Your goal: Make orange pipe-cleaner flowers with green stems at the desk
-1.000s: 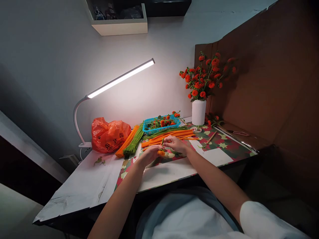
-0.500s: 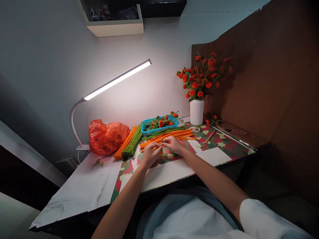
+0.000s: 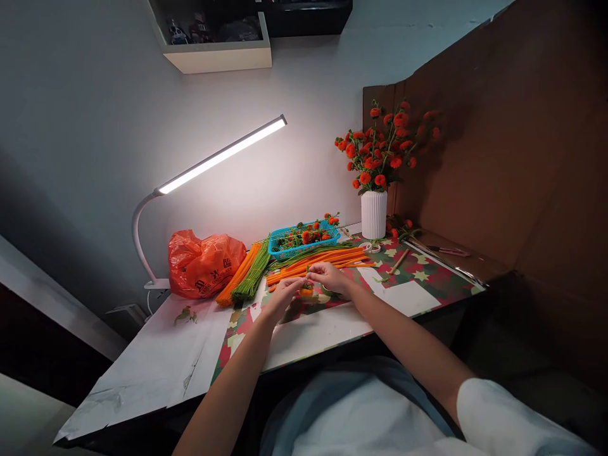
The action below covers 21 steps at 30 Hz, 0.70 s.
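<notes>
in the head view, near the desk's (image 3: 142,373) front edge, both hands' fingers (image 3: 311,272) grip a small orange flower (image 3: 306,292), seemingly to steady its stem.

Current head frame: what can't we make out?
- Head view: which fingertips of left hand or right hand grip the orange flower; fingers overlap, small.
- Head view: contents of the orange bag; its plastic hides them.
- Head view: top of the wall shelf; cut off by upper edge.
</notes>
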{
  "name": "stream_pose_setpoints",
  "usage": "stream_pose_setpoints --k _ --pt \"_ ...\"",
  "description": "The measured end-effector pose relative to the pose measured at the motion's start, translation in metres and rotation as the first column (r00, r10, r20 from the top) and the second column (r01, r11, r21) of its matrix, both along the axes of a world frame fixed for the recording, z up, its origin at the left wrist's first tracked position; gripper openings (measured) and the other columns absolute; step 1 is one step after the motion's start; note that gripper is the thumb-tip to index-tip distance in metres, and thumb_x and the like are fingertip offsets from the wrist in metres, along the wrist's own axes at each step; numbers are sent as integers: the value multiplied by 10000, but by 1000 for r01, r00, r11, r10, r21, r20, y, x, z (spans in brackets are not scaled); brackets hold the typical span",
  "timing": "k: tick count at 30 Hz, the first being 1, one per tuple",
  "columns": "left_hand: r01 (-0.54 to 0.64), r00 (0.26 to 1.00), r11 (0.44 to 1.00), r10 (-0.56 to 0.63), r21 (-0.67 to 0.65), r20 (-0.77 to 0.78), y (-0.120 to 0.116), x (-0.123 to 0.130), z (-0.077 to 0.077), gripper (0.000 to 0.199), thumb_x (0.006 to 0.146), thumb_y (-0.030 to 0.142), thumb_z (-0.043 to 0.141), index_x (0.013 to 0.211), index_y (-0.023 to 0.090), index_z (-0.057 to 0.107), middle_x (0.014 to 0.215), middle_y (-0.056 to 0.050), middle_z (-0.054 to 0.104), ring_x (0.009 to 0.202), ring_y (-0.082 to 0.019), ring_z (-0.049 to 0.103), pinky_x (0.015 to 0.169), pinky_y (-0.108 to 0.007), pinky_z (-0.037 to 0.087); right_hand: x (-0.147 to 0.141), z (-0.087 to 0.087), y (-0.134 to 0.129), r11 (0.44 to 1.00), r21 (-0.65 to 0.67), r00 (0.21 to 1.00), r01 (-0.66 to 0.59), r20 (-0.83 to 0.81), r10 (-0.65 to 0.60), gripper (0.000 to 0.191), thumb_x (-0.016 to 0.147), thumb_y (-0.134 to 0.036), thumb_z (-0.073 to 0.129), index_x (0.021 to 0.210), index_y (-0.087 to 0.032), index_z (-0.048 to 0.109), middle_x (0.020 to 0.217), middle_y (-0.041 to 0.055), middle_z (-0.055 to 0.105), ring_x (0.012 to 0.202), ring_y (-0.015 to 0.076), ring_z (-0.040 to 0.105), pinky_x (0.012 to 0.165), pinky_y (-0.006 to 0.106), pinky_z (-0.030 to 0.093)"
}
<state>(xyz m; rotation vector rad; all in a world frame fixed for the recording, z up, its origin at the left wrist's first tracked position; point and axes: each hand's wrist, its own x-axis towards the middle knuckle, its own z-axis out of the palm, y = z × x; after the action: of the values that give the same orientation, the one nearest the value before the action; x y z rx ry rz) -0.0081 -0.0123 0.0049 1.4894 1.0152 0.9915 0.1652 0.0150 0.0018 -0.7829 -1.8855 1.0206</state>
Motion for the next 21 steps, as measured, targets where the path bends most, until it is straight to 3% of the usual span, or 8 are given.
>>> stream_pose_setpoints --k 2,4,8,10,13,16,19,21 --pt "-118 984 979 138 164 -115 1 1 -3 356 708 502 664 755 151 699 762 -67 676 727 -184 608 627 -266 451 -1 -2 3 991 93 994 97 48 -101 262 787 -347 540 610 -156 561 568 -29 478 541 94 399 532 225 312" --pt "-157 960 941 218 301 -179 2 3 -5 317 692 482 684 731 168 699 763 -64 678 720 -187 602 604 -261 445 -2 -5 5 976 145 980 165 84 -178 227 782 -301 545 614 -153 576 569 -30 492 567 99 425 567 228 328" --pt "-157 939 906 260 394 -224 4 3 -6 240 678 415 687 667 175 686 732 -58 672 709 -190 595 602 -264 438 -4 -8 5 967 154 969 203 109 -221 165 770 -262 589 664 -144 633 634 -8 583 633 117 492 640 244 371" --pt "-111 956 938 191 329 -222 4 1 -4 245 678 413 684 664 169 677 702 -46 660 682 -178 585 603 -263 429 -3 -6 4 978 126 980 167 90 -179 160 768 -273 608 686 -142 649 661 6 610 660 128 513 646 249 383" --pt "37 992 990 -21 133 -122 4 -4 -2 276 678 432 699 703 157 681 726 -49 667 711 -172 596 646 -266 432 -1 2 -2 998 43 999 37 -13 -36 222 755 -355 642 686 -143 646 695 25 623 687 142 534 625 249 403" --pt "222 974 975 -220 -29 59 4 -7 0 287 667 429 726 731 151 690 801 -76 687 811 -189 625 752 -286 444 2 10 -8 988 -99 989 -114 -106 104 325 726 -464 664 697 -143 625 667 21 598 615 126 517 552 239 397" --pt "317 942 943 -300 -100 149 4 -8 2 309 622 432 763 714 147 689 794 -86 686 824 -204 635 788 -300 446 3 12 -11 961 -175 971 -215 -143 192 371 707 -508 668 718 -140 618 656 15 587 567 110 494 509 231 378" --pt "293 952 951 -282 -94 117 4 -7 1 337 610 454 764 714 142 691 779 -85 682 789 -202 630 749 -294 450 2 11 -11 960 -164 968 -228 -141 206 360 711 -497 662 711 -140 614 656 10 581 570 108 490 519 232 378"
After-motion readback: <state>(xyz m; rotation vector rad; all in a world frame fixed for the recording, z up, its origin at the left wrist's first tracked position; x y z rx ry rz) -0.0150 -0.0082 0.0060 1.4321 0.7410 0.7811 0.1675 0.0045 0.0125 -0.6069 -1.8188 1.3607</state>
